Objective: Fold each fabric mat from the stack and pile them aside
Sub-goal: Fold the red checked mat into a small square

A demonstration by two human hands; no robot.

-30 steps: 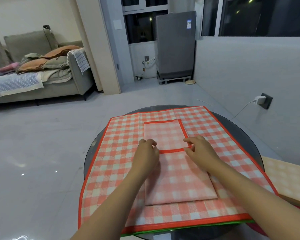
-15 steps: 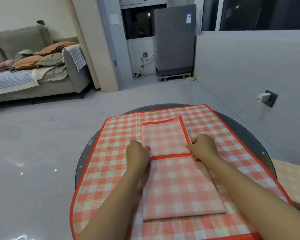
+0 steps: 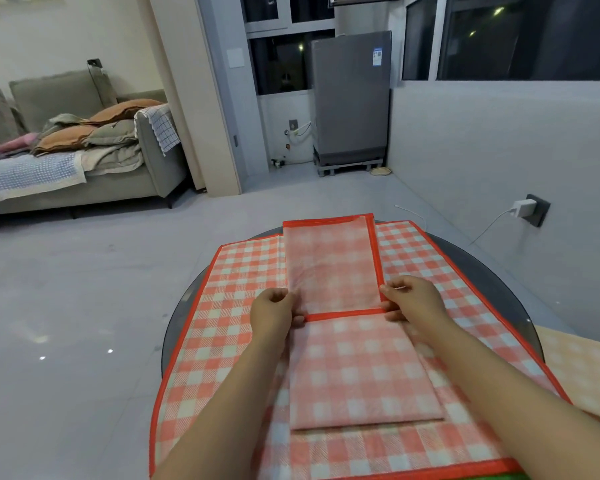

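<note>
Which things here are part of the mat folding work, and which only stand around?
Part of the job:
- folded mat, gripped at its red edge
- left hand
- right hand
- spread checked mat underneath
- yellow folded mat at the right

Just around:
- round table
- sofa with cushions
- grey appliance
- wall charger

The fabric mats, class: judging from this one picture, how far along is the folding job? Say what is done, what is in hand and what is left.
Done: at least one pale folded mat lies aside at the right. In hand: the left hand and right hand pinch a narrow, partly folded mat at its red-edged crease, far flap raised. Left: finish this fold, move it aside, then fold the open checked mat beneath and whatever lies beneath that; a green edge shows there.
</note>
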